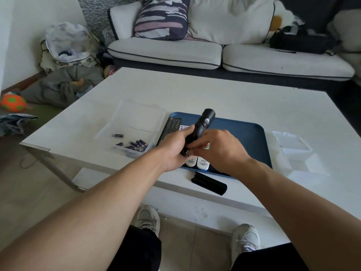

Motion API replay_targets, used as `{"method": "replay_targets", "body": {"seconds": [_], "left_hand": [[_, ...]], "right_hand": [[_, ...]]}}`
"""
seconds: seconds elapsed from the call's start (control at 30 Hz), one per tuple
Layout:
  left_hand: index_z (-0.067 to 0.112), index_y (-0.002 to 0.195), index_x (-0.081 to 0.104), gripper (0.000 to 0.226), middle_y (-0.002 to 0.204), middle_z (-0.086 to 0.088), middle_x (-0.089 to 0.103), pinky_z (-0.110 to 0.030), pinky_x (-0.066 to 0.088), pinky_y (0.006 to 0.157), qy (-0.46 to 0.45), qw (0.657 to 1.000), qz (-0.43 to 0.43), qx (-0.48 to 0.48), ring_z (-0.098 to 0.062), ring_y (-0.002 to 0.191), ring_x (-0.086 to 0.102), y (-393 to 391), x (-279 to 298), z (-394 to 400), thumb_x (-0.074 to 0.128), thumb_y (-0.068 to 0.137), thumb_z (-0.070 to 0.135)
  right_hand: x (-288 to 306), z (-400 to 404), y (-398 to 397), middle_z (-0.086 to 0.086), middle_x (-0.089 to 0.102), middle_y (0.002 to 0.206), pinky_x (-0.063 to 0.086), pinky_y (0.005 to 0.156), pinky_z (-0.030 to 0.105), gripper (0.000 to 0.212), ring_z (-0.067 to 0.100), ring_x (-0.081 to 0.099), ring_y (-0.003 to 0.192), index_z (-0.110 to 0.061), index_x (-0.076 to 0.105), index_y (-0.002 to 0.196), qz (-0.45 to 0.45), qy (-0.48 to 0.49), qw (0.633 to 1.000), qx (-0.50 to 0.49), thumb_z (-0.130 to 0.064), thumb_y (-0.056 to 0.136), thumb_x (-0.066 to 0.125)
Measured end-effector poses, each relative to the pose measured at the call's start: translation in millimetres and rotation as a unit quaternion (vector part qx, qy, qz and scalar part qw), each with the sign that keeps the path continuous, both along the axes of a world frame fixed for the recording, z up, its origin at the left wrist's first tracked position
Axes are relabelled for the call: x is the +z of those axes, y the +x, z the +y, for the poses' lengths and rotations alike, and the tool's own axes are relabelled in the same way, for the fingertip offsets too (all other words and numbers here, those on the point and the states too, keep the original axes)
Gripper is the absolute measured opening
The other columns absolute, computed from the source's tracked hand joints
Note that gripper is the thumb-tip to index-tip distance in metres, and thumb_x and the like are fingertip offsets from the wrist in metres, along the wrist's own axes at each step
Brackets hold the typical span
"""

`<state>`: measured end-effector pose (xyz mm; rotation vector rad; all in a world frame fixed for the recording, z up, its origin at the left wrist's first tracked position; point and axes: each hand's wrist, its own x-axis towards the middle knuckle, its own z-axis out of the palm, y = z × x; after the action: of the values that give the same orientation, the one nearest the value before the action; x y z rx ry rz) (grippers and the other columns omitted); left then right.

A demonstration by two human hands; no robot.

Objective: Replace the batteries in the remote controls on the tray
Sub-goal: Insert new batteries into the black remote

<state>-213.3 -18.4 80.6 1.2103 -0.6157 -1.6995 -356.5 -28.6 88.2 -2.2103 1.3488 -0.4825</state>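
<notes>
At the left of centre, a clear plastic box (134, 132) sat on the white table (214, 94) with loose batteries (136, 144) in its near corner. Just right of it, the left hand (173, 151) was wrapped around a black remote (201, 128), tilted with its far end raised above the blue tray (252, 137). The right hand (218, 149) met the remote's lower end, fingers curled together there; what they pinched could not be told. Two white remotes (197, 163) and a dark flat remote (172, 127) lay on the tray. A black cover (209, 182) lay on the table below the tray.
</notes>
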Motion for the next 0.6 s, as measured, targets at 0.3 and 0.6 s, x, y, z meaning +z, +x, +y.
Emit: {"method": "replay_targets", "body": {"seconds": [0.3,0.6], "left_hand": [[0.007,0.094,0.066,0.029,0.066,-0.005,0.059,-0.021,0.043,0.047,0.012,1.000,-0.022,0.006,-0.015,0.051,0.054,0,-1,0,0.049,0.105,0.028],[0.003,0.132,0.060,0.042,0.081,-0.008,0.062,-0.024,0.049,0.049,0.029,0.999,-0.018,0.030,-0.018,0.059,0.058,2,0,-3,0.052,0.104,0.032]], "right_hand": [[8,12,7,-0.015,0.071,0.100,0.053,0.075,0.033,0.025,0.018,0.066,0.086,-0.050,0.071,0.103,0.130,-0.102,0.986,0.002,-0.040,0.082,0.062],[1,13,10,-0.007,0.071,0.087,0.052,0.069,0.034,0.022,0.024,0.063,0.077,-0.039,0.068,0.101,0.129,-0.154,0.980,0.020,-0.038,0.082,0.058]]}}
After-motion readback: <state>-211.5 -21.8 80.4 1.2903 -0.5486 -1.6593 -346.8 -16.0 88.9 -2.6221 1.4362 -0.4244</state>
